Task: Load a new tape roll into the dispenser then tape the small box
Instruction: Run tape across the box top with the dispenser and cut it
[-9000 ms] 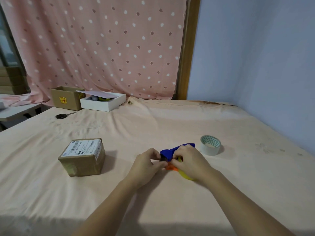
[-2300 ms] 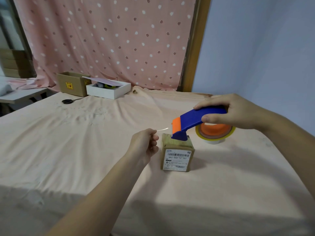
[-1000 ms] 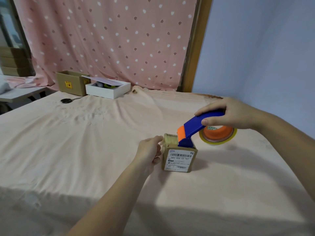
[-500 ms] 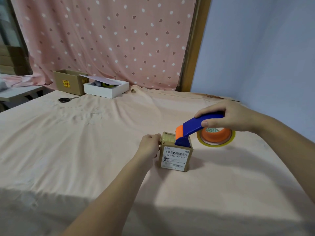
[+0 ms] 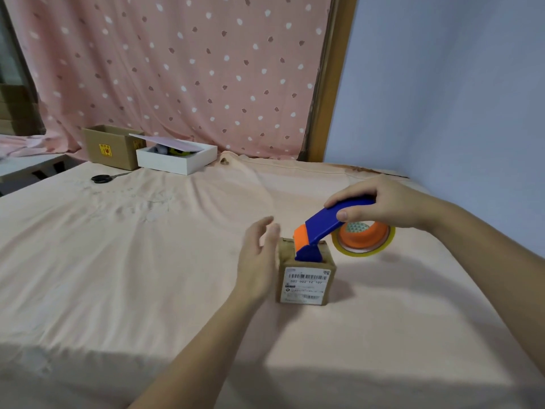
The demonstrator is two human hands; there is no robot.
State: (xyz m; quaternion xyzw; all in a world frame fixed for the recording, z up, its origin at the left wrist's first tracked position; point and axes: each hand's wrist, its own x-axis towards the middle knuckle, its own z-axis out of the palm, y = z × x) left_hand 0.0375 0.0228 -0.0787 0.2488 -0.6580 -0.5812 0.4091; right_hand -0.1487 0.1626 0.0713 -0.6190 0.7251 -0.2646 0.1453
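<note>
The small cardboard box [image 5: 305,283] stands on the cloth-covered table [image 5: 147,261], its barcode label facing me. My right hand [image 5: 380,203] grips the blue handle of the tape dispenser [image 5: 327,222]. The dispenser's orange-and-blue front end rests on the box's top. A clear tape roll [image 5: 364,242] sits on the orange hub at the dispenser's rear, above the table. My left hand [image 5: 258,258] is open with its fingers spread, right beside the box's left side. Whether it touches the box is unclear.
At the far left stand an open brown carton [image 5: 110,146] and a white box [image 5: 177,157] with a loose lid. Black scissors [image 5: 103,178] lie in front of them. A dotted pink curtain hangs behind, and a blue wall runs along the right.
My left hand has let go of the tape end and opened beside the box. The dispenser's front end has stayed on the box top in my right hand.
</note>
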